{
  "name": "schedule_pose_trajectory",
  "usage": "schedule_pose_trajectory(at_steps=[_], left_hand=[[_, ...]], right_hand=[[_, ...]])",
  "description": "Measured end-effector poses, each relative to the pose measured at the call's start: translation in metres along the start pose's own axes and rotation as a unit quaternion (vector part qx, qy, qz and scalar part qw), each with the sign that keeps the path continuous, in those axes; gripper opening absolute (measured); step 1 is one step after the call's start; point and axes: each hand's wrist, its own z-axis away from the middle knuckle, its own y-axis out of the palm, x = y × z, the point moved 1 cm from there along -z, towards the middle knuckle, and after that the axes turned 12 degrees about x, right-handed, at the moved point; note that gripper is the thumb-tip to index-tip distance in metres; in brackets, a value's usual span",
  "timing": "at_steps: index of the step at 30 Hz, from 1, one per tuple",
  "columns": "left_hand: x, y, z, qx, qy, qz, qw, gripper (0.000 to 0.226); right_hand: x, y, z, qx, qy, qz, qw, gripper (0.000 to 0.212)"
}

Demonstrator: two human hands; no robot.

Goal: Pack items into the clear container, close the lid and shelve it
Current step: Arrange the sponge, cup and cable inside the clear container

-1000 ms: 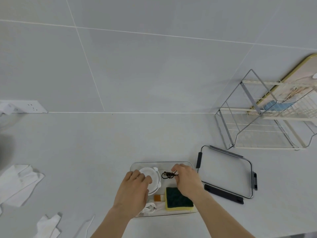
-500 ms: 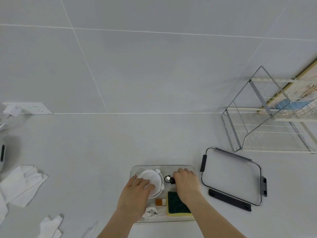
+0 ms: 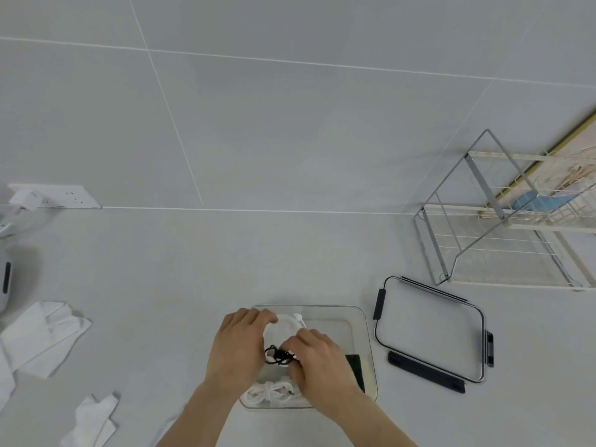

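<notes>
The clear container (image 3: 362, 321) sits on the counter near the bottom centre. Inside it lie a round white lidded tub (image 3: 283, 325), a coiled white cord (image 3: 269, 391) and a green-and-yellow sponge (image 3: 358, 366), partly hidden by my right hand. My left hand (image 3: 237, 346) rests on the tub's left side. My right hand (image 3: 317, 359) pinches a tangled black cord (image 3: 275, 355) against the tub's near edge. The container's lid (image 3: 429, 333), clear with dark latches, lies flat to the right.
A wire shelf rack (image 3: 503, 233) stands at the back right. White cloths (image 3: 42, 333) and paper scraps (image 3: 93, 421) lie on the left. A wall socket with a plug (image 3: 51, 198) is at far left, and a grey appliance edge (image 3: 4, 279).
My right hand carried the black cord from the container's far middle to the near side of the white tub. My left hand shifted left along the tub. The camera tilted slightly.
</notes>
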Motion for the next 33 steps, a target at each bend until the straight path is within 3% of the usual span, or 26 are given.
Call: schedule_pose_trajectory(at_steps=[3, 7, 9, 13, 17, 21, 27, 33], left_hand=[[0.007, -0.008, 0.008, -0.018, -0.002, 0.004, 1.000, 0.041], [0.019, -0.002, 0.019, -0.013, -0.010, -0.009, 1.000, 0.050], [0.021, 0.002, 0.023, -0.010, 0.000, -0.021, 1.000, 0.049], [0.015, 0.003, 0.020, 0.003, 0.010, -0.038, 0.999, 0.047], [-0.010, -0.002, 0.008, 0.060, 0.010, -0.021, 0.998, 0.040], [-0.030, 0.003, -0.011, 0.110, -0.122, -0.014, 0.986, 0.049], [-0.037, 0.030, -0.022, 0.182, -0.206, 0.006, 0.961, 0.070], [-0.038, 0.036, -0.018, 0.102, -0.239, 0.131, 0.957, 0.056]], right_hand=[[0.017, 0.016, -0.006, 0.036, -0.011, 0.029, 0.999, 0.024], [0.027, 0.029, -0.007, 0.086, -0.002, 0.009, 0.996, 0.025], [0.021, 0.026, -0.004, 0.059, 0.025, -0.026, 0.998, 0.022], [-0.010, 0.011, -0.001, -0.053, 0.160, -0.111, 0.979, 0.018], [-0.033, 0.001, -0.003, -0.038, 0.237, -0.135, 0.961, 0.020], [-0.039, 0.002, -0.011, 0.025, 0.269, -0.167, 0.948, 0.030], [-0.034, 0.011, -0.022, 0.083, 0.272, -0.255, 0.924, 0.036], [-0.042, 0.006, -0.019, 0.031, 0.288, -0.309, 0.906, 0.029]])
